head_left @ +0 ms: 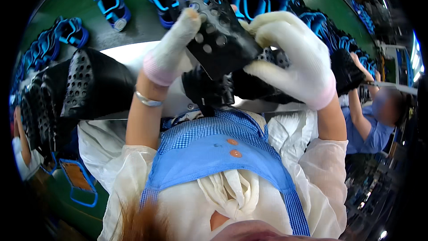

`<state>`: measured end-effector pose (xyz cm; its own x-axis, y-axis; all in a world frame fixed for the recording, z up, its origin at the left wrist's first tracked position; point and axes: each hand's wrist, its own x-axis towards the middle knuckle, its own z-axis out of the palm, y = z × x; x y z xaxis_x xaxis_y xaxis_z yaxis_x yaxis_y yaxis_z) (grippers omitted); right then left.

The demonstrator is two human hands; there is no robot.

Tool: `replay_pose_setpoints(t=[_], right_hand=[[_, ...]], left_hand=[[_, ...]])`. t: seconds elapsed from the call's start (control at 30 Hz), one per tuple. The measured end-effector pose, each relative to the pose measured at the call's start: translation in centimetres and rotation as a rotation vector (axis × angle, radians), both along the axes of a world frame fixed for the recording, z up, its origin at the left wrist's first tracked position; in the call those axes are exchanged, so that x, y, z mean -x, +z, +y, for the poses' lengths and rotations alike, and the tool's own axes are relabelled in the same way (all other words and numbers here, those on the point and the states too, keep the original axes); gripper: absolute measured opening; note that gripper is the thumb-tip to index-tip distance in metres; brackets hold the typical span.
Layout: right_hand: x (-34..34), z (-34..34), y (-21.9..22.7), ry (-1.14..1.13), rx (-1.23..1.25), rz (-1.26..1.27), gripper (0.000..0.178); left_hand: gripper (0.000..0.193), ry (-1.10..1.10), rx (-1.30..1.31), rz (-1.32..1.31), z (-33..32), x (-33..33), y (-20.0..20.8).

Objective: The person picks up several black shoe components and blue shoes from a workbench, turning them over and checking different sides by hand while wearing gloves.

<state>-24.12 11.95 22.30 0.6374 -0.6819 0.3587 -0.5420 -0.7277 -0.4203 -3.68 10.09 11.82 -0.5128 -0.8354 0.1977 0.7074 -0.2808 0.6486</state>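
Observation:
A glossy black shoe-upper piece (223,47), punched with round holes, is held up in front of me, tilted. My left hand (171,47), in a white knit glove with a pink cuff, grips its left edge, the thumb lying on the holed face and the other fingers hidden behind. My right hand (292,56), gloved alike, is curled at the piece's right edge with thumb and fingers bent toward each other. Just beneath the piece stands a dark machine head (209,87), partly covered by it. More black holed material (274,56) shows between my right thumb and fingers.
Black holed pieces (80,85) are stacked at the left of the white work surface (129,56). Black-and-blue shoe uppers (111,4) stand along the green table (80,0). Another person (372,116) works at the right. A blue-framed stool (80,180) stands lower left.

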Motion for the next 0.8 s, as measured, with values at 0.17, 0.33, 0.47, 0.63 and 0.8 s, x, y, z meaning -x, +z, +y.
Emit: replay_pose_setpoints(t=[0.17,0.33,0.47,0.63,0.8], right_hand=[[-4.4,-3.2,-1.4,-0.099,-0.385,0.041,0.039],[-7.4,-6.0,-5.3,-0.139,-0.119,0.214,0.038],[-8.9,-7.7,-5.9,-0.174,-0.016,0.332,0.037],[-9.7,-9.5,-5.4,-0.167,-0.271,0.365,0.04],[-9.9,-15.5,-5.6,-0.156,-0.399,0.569,0.052]], left_hand=[[0.047,0.243,-0.139,0.024,-0.8,-2.4,-2.3],[0.031,0.398,-0.091,-0.078,-2.4,-3.9,-4.1],[0.033,0.355,-0.166,0.014,-3.5,-4.4,-5.8],[0.041,0.303,-0.314,-0.147,-4.3,-5.0,-7.2],[0.043,0.935,0.138,-1.133,-5.7,-5.6,-8.9]])
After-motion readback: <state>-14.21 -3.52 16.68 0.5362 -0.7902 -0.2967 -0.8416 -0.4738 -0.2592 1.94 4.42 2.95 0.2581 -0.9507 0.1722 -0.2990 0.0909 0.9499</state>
